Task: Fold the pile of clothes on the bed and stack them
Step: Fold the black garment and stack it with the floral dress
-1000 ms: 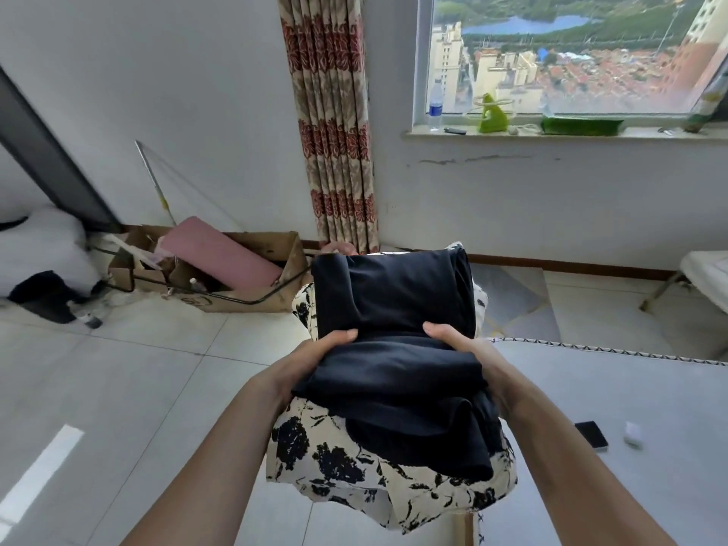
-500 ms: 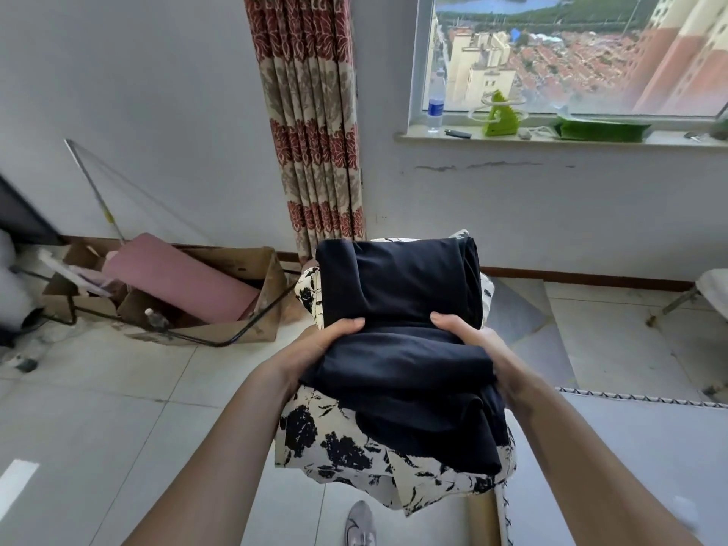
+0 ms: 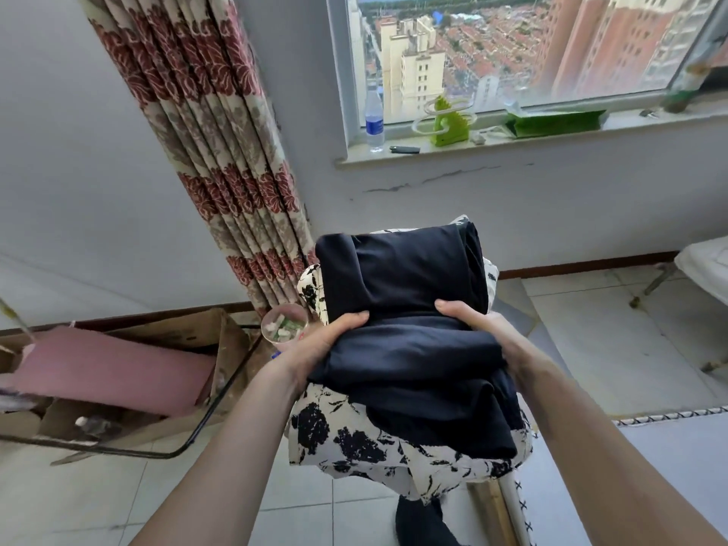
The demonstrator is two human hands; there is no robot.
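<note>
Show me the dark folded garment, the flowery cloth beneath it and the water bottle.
dark folded garment (image 3: 402, 277), head view, flat top face.
flowery cloth (image 3: 354, 439), head view, hanging front edge.
water bottle (image 3: 374, 120), head view, blue label.

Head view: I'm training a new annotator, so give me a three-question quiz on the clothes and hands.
1. True or false: the dark garment lies on top of the floral garment.
2. Which hands hold the clothes? A) left hand only B) right hand only C) both
3. Fill in: the water bottle stands on the window ____.

Key: 1 true; 2 C; 3 sill.
</note>
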